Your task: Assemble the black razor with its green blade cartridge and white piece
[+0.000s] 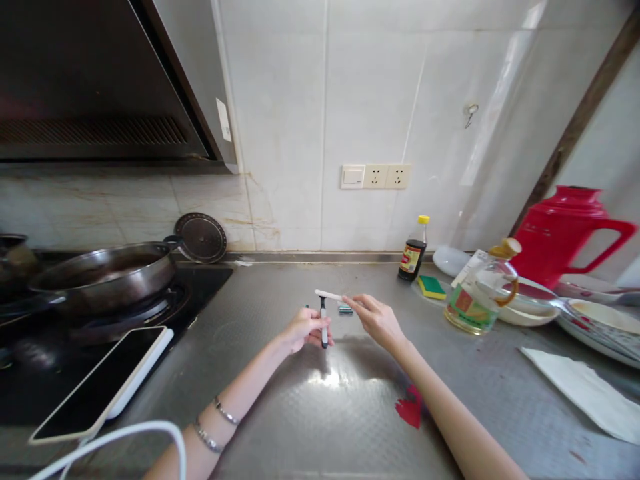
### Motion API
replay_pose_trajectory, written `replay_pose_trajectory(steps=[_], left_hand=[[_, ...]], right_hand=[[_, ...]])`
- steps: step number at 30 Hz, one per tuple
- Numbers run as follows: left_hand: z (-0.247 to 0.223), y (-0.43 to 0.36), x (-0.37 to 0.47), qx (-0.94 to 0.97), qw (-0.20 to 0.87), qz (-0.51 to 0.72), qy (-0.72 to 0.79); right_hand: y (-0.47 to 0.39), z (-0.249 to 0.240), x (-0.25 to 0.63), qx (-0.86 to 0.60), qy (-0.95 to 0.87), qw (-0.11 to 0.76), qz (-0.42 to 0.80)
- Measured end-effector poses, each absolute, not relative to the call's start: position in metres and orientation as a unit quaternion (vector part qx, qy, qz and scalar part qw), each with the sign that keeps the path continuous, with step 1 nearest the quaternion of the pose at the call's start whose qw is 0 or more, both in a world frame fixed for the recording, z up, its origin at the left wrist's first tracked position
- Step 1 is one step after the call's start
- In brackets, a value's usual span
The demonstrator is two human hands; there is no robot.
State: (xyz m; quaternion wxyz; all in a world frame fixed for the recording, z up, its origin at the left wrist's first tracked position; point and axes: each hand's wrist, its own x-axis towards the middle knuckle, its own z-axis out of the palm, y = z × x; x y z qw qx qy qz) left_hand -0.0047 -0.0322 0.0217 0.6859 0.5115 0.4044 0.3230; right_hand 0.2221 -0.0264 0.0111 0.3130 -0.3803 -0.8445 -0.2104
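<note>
Head view: above a metal bench point(280, 407), the left hand point(300, 328) grips a gray razor handle point(324, 327), neck up, apparently to steady it. The right hand point(377, 321) pinches one end of a slim white stick point(329, 294), leaving its length free by the handle's top; contact is unclear.

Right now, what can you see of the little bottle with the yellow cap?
The bottle looks like clear glass or plastic, with dark liquid below its neck. The yellow cap is on; the label is yellow and red. It stands upright on the metal counter, near the sponge. Nothing holds it.
</note>
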Motion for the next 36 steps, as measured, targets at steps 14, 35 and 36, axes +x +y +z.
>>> replay_pose_trajectory(steps=[14, 35, 36], left_hand=[[0.031, -0.037, -0.007, 0.549, 0.678, 0.308, 0.380], [0.036, -0.033, -0.014, 0.580, 0.651, 0.316, 0.374], [0.036, -0.034, -0.014, 0.580, 0.650, 0.314, 0.377]], right_hand=[[-0.030, 0.017, 0.226, -0.384, -0.840, 0.326, -0.202], [-0.028, 0.017, 0.247, -0.414, -0.805, 0.380, -0.188], [-0.029, 0.017, 0.244, -0.415, -0.802, 0.389, -0.182]])
